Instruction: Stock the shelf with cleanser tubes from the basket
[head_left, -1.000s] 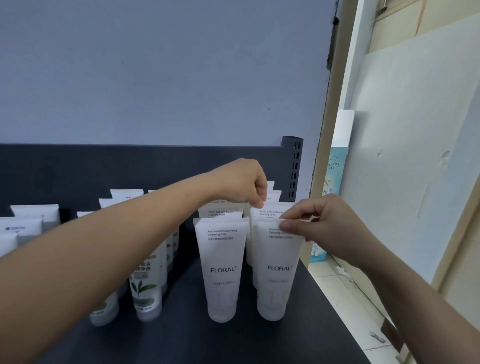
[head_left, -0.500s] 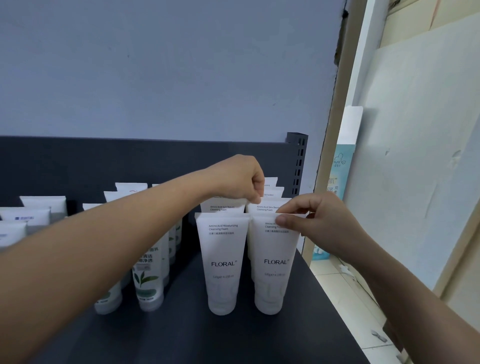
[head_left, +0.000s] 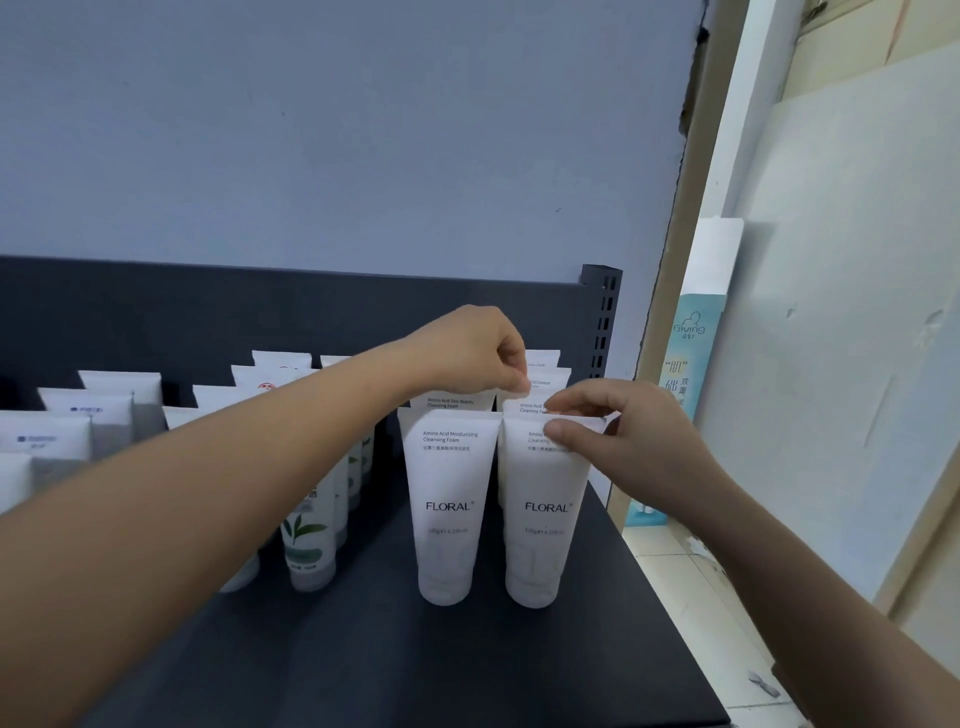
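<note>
Two white FLORAL cleanser tubes stand cap-down at the front of the dark shelf. My right hand pinches the top seal of the front right tube. Beside it stands the front left tube, free of both hands. My left hand reaches over the rows and pinches the top edge of a white tube in the row behind. More white tubes stand further back in both rows. The basket is not in view.
Tubes with green leaf labels and other white and grey tubes stand on the shelf's left part. A black perforated upright marks the shelf's right rear corner. Past the shelf's right edge are a tiled floor and a teal box.
Both hands have stayed pinched on the tube tops. The view has shifted slightly, so the tubes and hands sit a little higher in frame than a second ago.
</note>
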